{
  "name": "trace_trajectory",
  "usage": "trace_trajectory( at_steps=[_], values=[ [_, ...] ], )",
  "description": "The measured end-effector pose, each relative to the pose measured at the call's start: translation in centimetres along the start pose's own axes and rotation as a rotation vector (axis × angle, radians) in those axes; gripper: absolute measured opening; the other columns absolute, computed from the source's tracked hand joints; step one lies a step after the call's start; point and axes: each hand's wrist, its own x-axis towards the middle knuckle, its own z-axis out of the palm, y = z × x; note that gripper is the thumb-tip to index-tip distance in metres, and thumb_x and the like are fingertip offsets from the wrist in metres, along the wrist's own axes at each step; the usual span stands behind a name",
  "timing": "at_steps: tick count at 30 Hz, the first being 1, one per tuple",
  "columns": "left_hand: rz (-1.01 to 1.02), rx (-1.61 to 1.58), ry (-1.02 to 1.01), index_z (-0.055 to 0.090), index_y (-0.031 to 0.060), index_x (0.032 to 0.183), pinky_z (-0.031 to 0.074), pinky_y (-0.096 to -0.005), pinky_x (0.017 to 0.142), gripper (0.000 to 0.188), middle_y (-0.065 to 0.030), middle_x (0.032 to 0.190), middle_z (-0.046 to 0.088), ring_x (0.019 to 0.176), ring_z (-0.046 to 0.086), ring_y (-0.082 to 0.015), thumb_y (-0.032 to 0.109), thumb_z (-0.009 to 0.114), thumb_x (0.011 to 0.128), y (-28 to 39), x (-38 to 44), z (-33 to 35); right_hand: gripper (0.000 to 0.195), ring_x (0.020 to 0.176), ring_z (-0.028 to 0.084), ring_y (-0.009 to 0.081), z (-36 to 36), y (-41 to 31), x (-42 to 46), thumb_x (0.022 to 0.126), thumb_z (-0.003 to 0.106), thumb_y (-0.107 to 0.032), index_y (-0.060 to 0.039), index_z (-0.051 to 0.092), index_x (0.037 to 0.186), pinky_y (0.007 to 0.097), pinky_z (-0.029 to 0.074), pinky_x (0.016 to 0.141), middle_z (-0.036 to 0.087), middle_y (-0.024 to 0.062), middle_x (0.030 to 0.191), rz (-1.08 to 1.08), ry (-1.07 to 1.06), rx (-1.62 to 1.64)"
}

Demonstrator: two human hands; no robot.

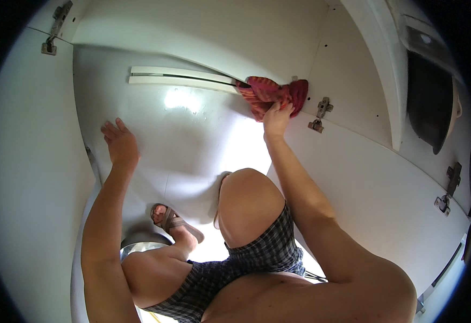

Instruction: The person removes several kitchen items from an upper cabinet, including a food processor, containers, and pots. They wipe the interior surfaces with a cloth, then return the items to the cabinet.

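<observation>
A red striped cloth (269, 95) is bunched in my right hand (277, 117), near the right inner corner of a white cabinet. Its left part covers the end of two parallel white strips (183, 77). My left hand (120, 141) holds nothing and has its fingers apart. It is over the grey surface (150, 133), near the left cabinet door; whether the palm touches the surface I cannot tell. Small drops and a bright reflection show on that grey surface below the strips.
White doors stand at the left (33, 161) and right (364, 194), with metal hinges (323, 115) at the right corner. A dark curved object (429, 97) is beyond the right panel. My sandalled foot (175, 222) is beside a round metal vessel (144, 245), mostly hidden by my leg.
</observation>
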Motion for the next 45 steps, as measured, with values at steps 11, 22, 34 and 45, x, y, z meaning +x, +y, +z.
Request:
trace_trajectory(
  at_steps=[11, 22, 34, 45],
  values=[
    [-0.002, -0.047, -0.069, 0.020, -0.0090, 0.160, 0.040, -0.0476, 0.118, 0.130, -0.0404, 0.158, 0.030, 0.144, 0.037, -0.0561, 0.042, 0.094, 0.066, 1.2, 0.4, -2.6, 0.032, 0.108, 0.067, 0.0324, -3.5, 0.6, 8.9, 0.103, 0.036, -0.009, 0.0023, 0.053, 0.127, 0.0489, 0.060, 0.092, 0.063, 0.0149, 0.127, 0.725, -0.085, 0.803],
    [-0.026, -0.046, -0.136, 0.014, -0.0114, 0.160, 0.037, -0.0461, 0.120, 0.130, -0.0412, 0.161, 0.024, 0.147, 0.033, -0.0554, 0.038, 0.092, 0.069, -0.4, -0.6, -2.9, 0.023, 0.054, 0.059, 0.0201, 0.5, -11.9, -2.3, 0.110, 0.043, -0.032, -0.0145, 0.059, 0.109, 0.0359, 0.037, 0.038, 0.064, 0.0051, 0.083, 0.425, -0.644, 0.718],
    [0.002, -0.115, -0.070, 0.015, -0.0109, 0.160, 0.034, -0.0509, 0.121, 0.123, -0.0435, 0.159, 0.024, 0.145, 0.032, -0.0591, 0.030, 0.089, 0.071, -1.2, -0.6, -1.9, 0.040, 0.115, 0.062, 0.0324, -7.9, -10.5, -0.8, 0.105, 0.053, -0.028, 0.0019, 0.055, 0.131, 0.0504, 0.049, 0.100, 0.064, 0.0211, 0.129, -0.131, -0.104, 0.529],
    [-0.034, -0.202, 0.098, 0.027, -0.0060, 0.159, 0.030, -0.0543, 0.121, 0.112, -0.0370, 0.159, 0.031, 0.147, 0.033, -0.0532, 0.030, 0.088, 0.073, -0.3, -0.2, -0.2, 0.063, 0.121, 0.053, 0.0517, 5.9, -8.7, 14.5, 0.094, 0.058, -0.034, 0.0114, 0.046, 0.137, 0.0582, 0.041, 0.107, 0.054, 0.0375, 0.130, -0.613, 0.213, -0.400]
  ],
)
